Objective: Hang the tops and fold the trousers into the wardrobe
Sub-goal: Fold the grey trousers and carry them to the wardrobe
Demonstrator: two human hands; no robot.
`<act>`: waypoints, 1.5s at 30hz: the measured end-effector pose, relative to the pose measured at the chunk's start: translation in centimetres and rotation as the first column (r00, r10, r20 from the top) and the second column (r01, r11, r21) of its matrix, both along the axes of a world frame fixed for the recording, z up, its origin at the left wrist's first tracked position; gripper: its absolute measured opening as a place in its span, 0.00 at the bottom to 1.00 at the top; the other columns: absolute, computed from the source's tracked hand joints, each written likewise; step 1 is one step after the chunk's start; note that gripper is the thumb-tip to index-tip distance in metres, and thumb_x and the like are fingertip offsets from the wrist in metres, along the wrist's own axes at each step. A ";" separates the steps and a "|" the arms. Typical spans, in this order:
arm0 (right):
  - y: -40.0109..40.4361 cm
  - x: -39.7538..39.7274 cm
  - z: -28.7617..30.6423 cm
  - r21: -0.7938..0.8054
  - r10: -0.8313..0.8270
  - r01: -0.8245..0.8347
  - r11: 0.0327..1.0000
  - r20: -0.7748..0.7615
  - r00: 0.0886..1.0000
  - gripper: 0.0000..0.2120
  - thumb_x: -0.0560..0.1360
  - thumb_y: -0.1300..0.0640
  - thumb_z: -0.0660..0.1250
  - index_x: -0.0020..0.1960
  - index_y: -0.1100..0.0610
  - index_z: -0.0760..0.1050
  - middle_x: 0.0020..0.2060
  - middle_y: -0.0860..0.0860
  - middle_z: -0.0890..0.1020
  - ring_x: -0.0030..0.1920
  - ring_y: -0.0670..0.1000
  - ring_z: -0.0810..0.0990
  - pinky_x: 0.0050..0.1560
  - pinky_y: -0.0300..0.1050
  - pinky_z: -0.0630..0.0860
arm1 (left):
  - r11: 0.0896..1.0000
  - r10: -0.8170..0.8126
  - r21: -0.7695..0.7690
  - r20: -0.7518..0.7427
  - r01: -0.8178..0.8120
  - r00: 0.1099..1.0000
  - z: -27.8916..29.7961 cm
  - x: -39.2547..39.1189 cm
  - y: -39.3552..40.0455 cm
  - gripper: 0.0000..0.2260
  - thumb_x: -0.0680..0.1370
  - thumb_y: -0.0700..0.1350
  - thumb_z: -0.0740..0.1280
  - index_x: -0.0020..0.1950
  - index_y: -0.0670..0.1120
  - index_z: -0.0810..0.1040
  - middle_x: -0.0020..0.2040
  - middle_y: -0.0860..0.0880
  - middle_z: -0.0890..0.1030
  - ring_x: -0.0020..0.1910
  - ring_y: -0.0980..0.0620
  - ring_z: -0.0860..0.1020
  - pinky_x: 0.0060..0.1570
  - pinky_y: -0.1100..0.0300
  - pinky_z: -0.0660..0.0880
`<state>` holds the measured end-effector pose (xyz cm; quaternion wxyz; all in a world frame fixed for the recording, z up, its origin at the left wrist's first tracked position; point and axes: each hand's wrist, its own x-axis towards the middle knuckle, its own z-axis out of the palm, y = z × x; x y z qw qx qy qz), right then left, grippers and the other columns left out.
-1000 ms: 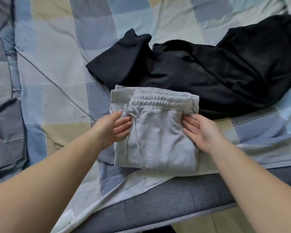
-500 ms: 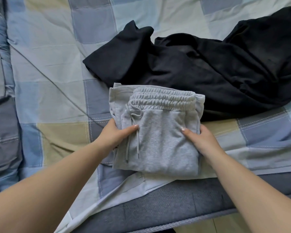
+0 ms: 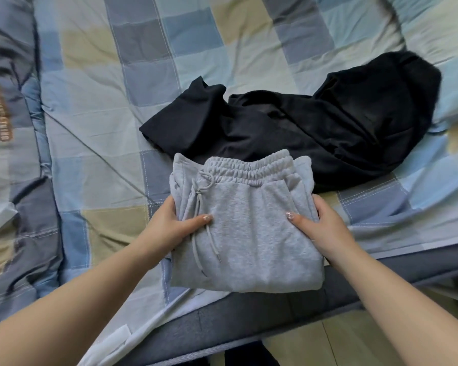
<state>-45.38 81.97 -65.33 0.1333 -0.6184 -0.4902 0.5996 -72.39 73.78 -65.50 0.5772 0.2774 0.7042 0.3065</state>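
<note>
Here both thumbs lie flat on top of the folded grey trousers [image 3: 245,231], while the other fingers curl under the side edges, out of sight. The left hand [image 3: 173,225] grips the left edge, its thumb beside the drawstring [image 3: 200,215]. The right hand [image 3: 321,228] grips the right edge in the same way. The trousers sit as a neat rectangle, elastic waistband farthest from the person, their near edge over the rim of the bed [image 3: 249,318]. Just behind the waistband, touching it, a black garment [image 3: 315,128] lies crumpled on the checked sheet [image 3: 169,48]. A rumpled duvet [image 3: 13,154] fills the left side. Wooden floor [image 3: 341,342] shows below the bed edge.
</note>
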 end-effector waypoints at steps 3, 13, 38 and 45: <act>-1.6 0.7 4.2 0.031 -0.040 0.041 0.999 -0.036 0.999 0.12 0.72 0.55 0.71 0.53 0.45 0.74 0.48 0.42 0.82 0.47 0.40 0.81 0.42 0.35 0.74 | 0.999 0.011 0.053 0.017 -0.012 1.000 4.2 0.1 -0.8 0.30 0.64 0.55 0.79 0.63 0.58 0.72 0.57 0.58 0.81 0.56 0.57 0.80 0.59 0.51 0.76; -11.9 2.2 22.4 0.117 -0.282 0.299 0.947 -0.148 0.948 0.19 0.72 0.57 0.70 0.61 0.49 0.73 0.52 0.44 0.83 0.49 0.41 0.82 0.43 0.33 0.78 | 0.957 -0.192 0.228 0.022 0.182 0.981 21.8 -0.1 -4.9 0.37 0.57 0.61 0.77 0.64 0.57 0.72 0.57 0.60 0.81 0.56 0.60 0.79 0.56 0.58 0.77; -52.8 18.2 53.7 0.508 -0.887 0.824 0.252 -0.219 0.407 0.11 0.73 0.53 0.70 0.51 0.40 0.74 0.47 0.42 0.82 0.47 0.43 0.81 0.43 0.39 0.76 | 0.362 -0.896 0.555 -0.014 0.749 0.443 54.2 27.4 -22.1 0.22 0.65 0.48 0.78 0.56 0.51 0.77 0.49 0.53 0.85 0.50 0.54 0.83 0.51 0.56 0.79; -68.4 21.7 56.2 0.524 -0.948 0.849 0.064 -0.234 0.216 0.13 0.67 0.49 0.73 0.50 0.41 0.76 0.49 0.45 0.83 0.51 0.49 0.82 0.54 0.50 0.78 | 0.214 -0.966 0.535 -0.008 0.817 0.258 55.6 36.4 -34.4 0.42 0.45 0.66 0.80 0.55 0.50 0.77 0.48 0.52 0.85 0.47 0.52 0.84 0.48 0.53 0.80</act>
